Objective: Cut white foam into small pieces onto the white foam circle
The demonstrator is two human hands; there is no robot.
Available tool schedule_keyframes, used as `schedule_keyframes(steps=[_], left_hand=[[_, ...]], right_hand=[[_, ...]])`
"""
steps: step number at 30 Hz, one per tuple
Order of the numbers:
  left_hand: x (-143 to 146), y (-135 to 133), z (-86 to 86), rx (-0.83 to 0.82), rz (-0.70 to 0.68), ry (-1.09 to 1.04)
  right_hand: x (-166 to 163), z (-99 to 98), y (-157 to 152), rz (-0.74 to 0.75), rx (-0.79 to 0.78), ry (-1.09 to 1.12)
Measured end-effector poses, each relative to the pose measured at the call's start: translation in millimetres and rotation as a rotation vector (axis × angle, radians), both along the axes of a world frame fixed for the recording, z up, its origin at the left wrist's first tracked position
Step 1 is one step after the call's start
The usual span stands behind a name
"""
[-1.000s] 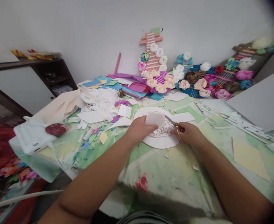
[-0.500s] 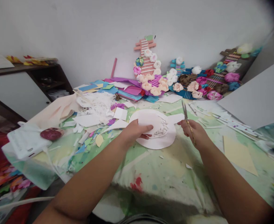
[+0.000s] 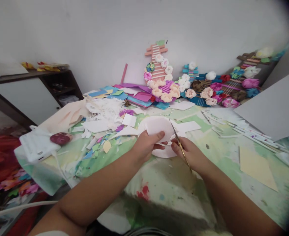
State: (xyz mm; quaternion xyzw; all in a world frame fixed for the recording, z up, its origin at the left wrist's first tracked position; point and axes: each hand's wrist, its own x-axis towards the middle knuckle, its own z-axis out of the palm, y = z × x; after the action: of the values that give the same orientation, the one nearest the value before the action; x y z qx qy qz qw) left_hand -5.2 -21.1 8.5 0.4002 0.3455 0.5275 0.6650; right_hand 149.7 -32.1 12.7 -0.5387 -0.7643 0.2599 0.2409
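- The left hand [image 3: 146, 146] clamps a white card piece [image 3: 159, 127] between thumb and fingers, above a white disc [image 3: 166, 153]; that thumb is best held clear of the blades.
- The right hand [image 3: 190, 152] is closed around gold-handled scissors [image 3: 180, 146], the 2 blades seemingly together; for neat snips, turning the card should beat twisting the wrist.

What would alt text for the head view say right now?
The left hand holds a white sheet over a white disc, while the right hand holds scissors close beside the sheet. Colorful paper scraps litter the stained green tablecloth, with flower-covered crafts behind.
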Motion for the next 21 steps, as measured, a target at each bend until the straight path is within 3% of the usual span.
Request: schedule_keyframes(steps=[4,8,11,16,21], left_hand=[[3,-4,0.9,-0.021,0.083,-0.078],[3,-3,-1.4,0.029,0.031,-0.092],[6,-3,-3.7,0.031,0.017,-0.117],[13,-4,-4.9,-0.042,0.039,-0.161],[14,-4,-7.7,-0.038,0.036,-0.139]], right_hand=[[-5,-2.3,-4,-0.011,0.0,-0.006],[-11,-3.8,-7,0.068,0.011,0.071],[-14,-6.0,-8,0.029,0.053,0.07],[-14,-9.7,-7,-0.135,0.15,-0.189],[-10,-8.2,-7,-0.143,0.131,-0.345]])
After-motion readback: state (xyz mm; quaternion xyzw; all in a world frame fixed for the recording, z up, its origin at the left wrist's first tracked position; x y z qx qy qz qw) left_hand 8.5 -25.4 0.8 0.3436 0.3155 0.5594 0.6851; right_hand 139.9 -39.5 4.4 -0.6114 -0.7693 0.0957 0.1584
